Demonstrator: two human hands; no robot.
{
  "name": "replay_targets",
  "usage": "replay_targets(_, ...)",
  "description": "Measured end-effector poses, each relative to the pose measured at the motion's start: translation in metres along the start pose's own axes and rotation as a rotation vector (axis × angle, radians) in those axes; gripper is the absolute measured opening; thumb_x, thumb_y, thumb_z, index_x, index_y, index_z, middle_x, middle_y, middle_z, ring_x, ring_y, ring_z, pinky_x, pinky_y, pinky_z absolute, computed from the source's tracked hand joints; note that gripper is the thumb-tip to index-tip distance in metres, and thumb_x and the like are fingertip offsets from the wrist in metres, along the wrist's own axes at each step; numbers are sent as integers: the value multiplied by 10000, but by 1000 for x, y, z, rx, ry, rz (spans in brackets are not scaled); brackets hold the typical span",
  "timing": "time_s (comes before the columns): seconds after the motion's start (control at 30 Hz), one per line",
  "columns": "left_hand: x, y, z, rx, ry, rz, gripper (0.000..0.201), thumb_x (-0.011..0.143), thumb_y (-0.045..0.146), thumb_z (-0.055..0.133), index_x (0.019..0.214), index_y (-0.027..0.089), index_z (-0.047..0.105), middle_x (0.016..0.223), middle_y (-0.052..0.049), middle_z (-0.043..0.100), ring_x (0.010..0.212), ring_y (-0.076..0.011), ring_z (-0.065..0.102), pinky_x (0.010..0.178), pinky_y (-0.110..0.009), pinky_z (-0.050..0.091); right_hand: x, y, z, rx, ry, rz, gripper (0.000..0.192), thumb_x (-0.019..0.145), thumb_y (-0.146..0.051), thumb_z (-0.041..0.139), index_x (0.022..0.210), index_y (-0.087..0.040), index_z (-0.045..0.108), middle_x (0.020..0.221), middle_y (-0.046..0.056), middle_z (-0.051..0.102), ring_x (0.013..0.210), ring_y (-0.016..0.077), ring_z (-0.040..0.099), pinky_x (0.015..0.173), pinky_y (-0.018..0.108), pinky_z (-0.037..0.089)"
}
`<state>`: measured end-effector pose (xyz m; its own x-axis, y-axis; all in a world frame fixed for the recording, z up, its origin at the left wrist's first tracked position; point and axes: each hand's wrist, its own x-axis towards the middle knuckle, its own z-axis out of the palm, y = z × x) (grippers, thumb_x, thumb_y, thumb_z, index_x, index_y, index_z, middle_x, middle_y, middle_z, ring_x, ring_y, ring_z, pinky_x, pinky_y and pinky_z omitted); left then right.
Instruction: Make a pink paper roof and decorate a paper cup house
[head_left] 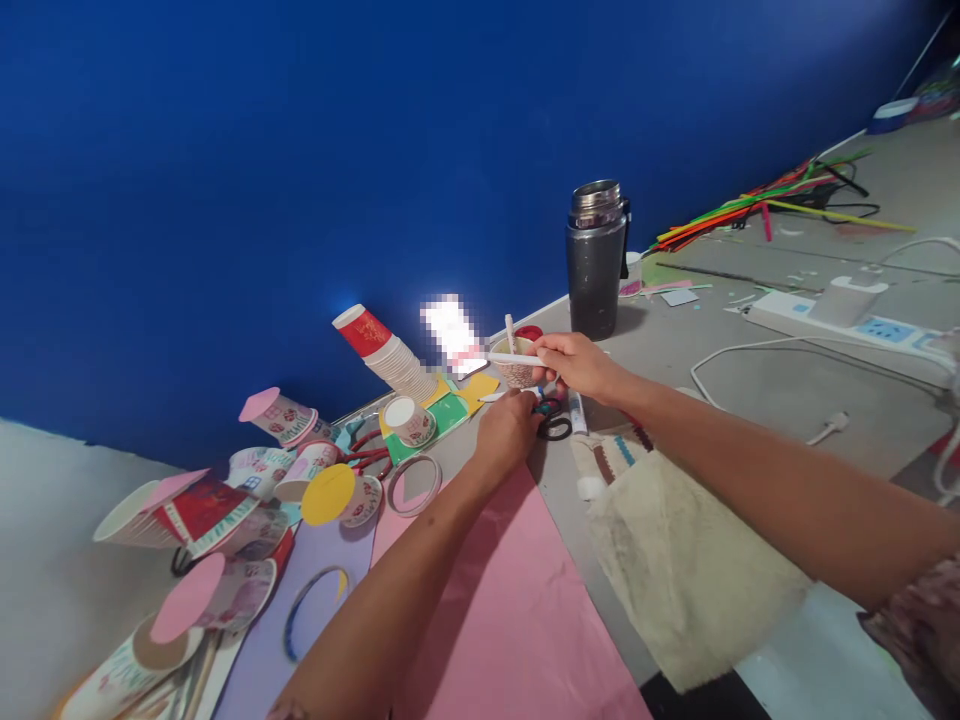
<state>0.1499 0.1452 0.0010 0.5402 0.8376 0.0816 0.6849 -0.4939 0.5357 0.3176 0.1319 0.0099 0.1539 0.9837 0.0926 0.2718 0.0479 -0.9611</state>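
A steel flask [596, 255] stands near what looks like straws [757, 205].

A thin white stick [516, 358] lies level, pinched at one end. It crosses a small speckled paper cup [516, 372] standing upright on the tabletop [750, 390].

No lettering, brand name or number can be read anywhere on the worktop [750, 380]. The paper cups [281, 415] lying left of the steel flask [596, 255] carry red and green printed patterns too small and blurred to make out as words, and the flask itself shows no legible label. A bright patch [452, 330] against the blue wall, just left of the flask, is pixelated and unreadable, and the white power strip [840, 315] to the flask's right bears no marking that can be deciphered.
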Motion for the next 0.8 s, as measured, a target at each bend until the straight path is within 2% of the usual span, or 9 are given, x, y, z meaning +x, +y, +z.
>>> replay_targets(0.1,-8,-20,-14,-189,69,-70,126,834,110,706,757,200,666,813,-40,702,842,-226,675,789,-333,475,1,1,-3,-55,-8,-28,283,1028,-173,455,1075,-158,734,884,65,788,659,125,621,496,168,482)
replay_targets(0.2,-28,-48,-37,-415,131,-195,116,846,284,719,805,202,649,689,-6,673,653,-182,645,638,-296,469,1,1,-6,-115,-64,-64,280,1017,-179,461,1053,-162,738,829,43,775,587,116,588,504,183,455)
replay_targets(0.3,-50,-70,-54,-624,174,-285,309,771,447,794,852,193,638,762,-30,732,604,-150,651,586,-274,481,-2,2,-3,-184,-180,-111,245,990,-180,499,983,-176,743,737,5,751,507,105,549,527,203,434)
replay_targets(0.37,-61,-78,-57,-732,185,-324,404,703,483,853,867,182,639,813,-56,761,609,-141,666,585,-267,493,-6,3,2,-224,-255,-137,254,986,-188,490,982,-181,744,728,-1,750,527,120,576,555,219,443)
replay_targets(0.53,-69,-83,-51,-902,181,-365,465,635,420,948,883,153,661,821,-74,784,611,-130,685,587,-248,501,-12,4,9,-325,-331,-186,306,1001,-223,450,1056,-182,748,777,17,762,624,157,632,616,251,450)
replay_targets(0.7,-70,-83,-50,-985,172,-351,424,651,359,970,881,144,686,781,-57,787,601,-131,694,566,-234,480,-13,2,10,-375,-333,-215,310,984,-221,453,1027,-183,758,754,20,752,640,170,631,659,272,453)
replay_targets(0.8,-73,-81,-51,-1023,134,-344,410,680,312,970,953,132,722,723,-30,765,570,-114,662,547,-220,467,-13,3,10,-363,-329,-218,307,978,-223,456,1024,-176,756,764,26,756,651,170,639,656,270,457)
